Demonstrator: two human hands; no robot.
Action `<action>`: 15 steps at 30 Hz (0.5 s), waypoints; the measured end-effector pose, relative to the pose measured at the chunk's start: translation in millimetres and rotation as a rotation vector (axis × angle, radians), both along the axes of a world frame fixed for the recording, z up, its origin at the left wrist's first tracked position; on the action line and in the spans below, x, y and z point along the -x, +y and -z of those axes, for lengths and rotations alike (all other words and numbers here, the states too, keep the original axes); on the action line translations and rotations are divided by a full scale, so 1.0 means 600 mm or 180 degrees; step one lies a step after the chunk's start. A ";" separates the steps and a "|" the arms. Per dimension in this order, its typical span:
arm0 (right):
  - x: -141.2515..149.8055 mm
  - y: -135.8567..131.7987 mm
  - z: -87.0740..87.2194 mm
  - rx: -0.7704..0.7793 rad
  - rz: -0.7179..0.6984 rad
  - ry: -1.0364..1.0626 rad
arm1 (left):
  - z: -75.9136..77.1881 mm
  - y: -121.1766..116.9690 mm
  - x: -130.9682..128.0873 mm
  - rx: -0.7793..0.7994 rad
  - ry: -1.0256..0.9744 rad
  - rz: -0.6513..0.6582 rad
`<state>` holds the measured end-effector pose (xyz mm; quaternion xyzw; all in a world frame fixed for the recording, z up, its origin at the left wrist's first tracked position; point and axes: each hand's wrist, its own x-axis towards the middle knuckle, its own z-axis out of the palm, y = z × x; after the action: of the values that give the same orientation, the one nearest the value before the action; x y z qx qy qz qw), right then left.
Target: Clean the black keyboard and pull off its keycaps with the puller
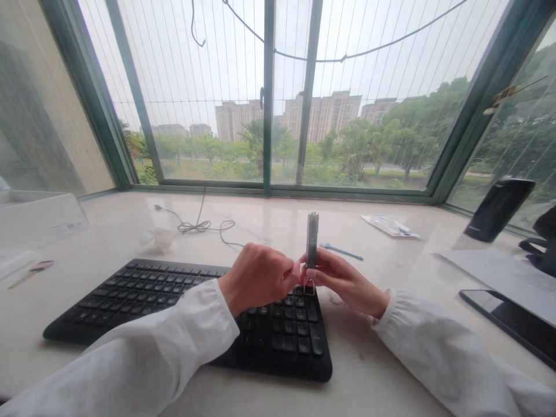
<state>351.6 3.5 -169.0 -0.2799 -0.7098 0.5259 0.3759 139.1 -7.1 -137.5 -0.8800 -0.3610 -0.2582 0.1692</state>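
Note:
A black keyboard (174,301) lies on the pale stone sill in front of me. Above its right end my right hand (343,281) holds a small grey keycap puller (311,246) upright, its wire loops pointing down near the keys. My left hand (256,277) is closed in a pinch, with its fingertips at the lower end of the puller. Both arms are in white sleeves.
The keyboard's cable (200,225) coils behind it. A blue stick (343,251) and a clear packet (390,226) lie farther back right. A phone (512,324), a sheet of paper (499,272) and a dark stand (497,209) sit at right. A white box (39,217) is at left.

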 end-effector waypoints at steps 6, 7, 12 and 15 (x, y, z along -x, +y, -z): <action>0.000 -0.010 -0.006 -0.0367 0.0006 -0.0226 | 0.000 -0.002 0.002 -0.0021 -0.0060 0.0060; -0.001 -0.013 -0.008 -0.0487 -0.0012 -0.0348 | -0.001 -0.002 0.002 -0.0006 -0.0068 0.0088; -0.006 -0.015 -0.011 -0.0736 -0.0070 -0.0678 | -0.004 -0.003 0.003 0.0005 -0.0076 0.0171; -0.004 -0.010 -0.009 -0.0561 -0.0020 -0.0481 | -0.004 -0.004 0.000 -0.0036 -0.0059 0.0084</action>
<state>354.2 -2.2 -163.6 -0.2824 -0.7805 0.4400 0.3428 138.9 -9.2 -135.2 -0.8813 -0.3494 -0.2707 0.1674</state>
